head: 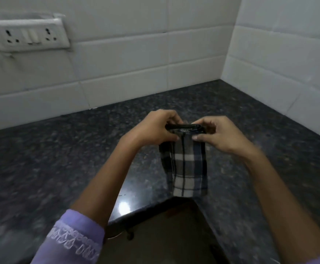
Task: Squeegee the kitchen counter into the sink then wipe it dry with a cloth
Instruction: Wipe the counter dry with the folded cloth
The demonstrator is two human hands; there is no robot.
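Note:
A folded checked cloth (185,168) in grey, black and white hangs above the dark speckled granite counter (60,159), near its inner corner. My left hand (155,130) pinches the cloth's top left edge. My right hand (220,134) pinches the top right edge. Both hands hold the cloth's upper fold taut between them, over the counter. No squeegee or sink is in view.
White tiled walls (136,63) meet in a corner at the back right. A white socket and switch plate (27,36) is mounted on the left wall. The counter's front edge (136,210) bends inward below my hands, with a brown floor beneath.

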